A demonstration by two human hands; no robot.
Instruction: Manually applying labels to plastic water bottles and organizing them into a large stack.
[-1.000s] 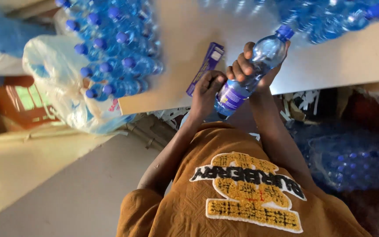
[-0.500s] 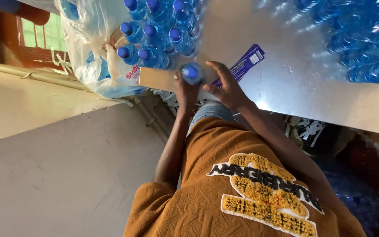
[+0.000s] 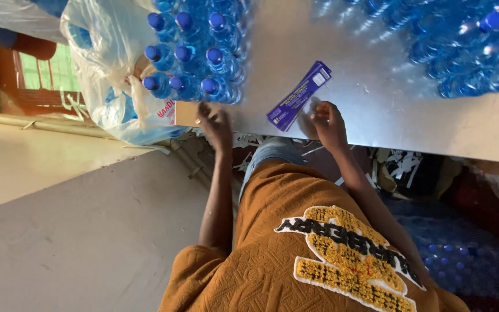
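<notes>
Left hand (image 3: 216, 124) open, empty, at the bench (image 3: 376, 110) near edge, just at 6 o'clock of the standing blue-capped bottles (image 3: 194, 55); right hand (image 3: 327, 122) open, fingers loosely curled, palm on bench; purple label strip (image 3: 298, 95) lies flat at its 10 o'clock, just beside the fingertips; more bottles (image 3: 463, 46) at 1 o'clock.

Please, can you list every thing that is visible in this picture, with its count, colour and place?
bottles with caps: many, blue, standing group at the table's left end
loose bottles: many, blue, heap at the table's far right
label stack: one, purple, flat on the table between the hands
table: one, pale and shiny, across the top
plastic bag: one, whitish, beside the table's left end
wrapped bottles: one pack, blue, under the table
left hand: empty, at the table edge
right hand: empty, beside the labels
</notes>
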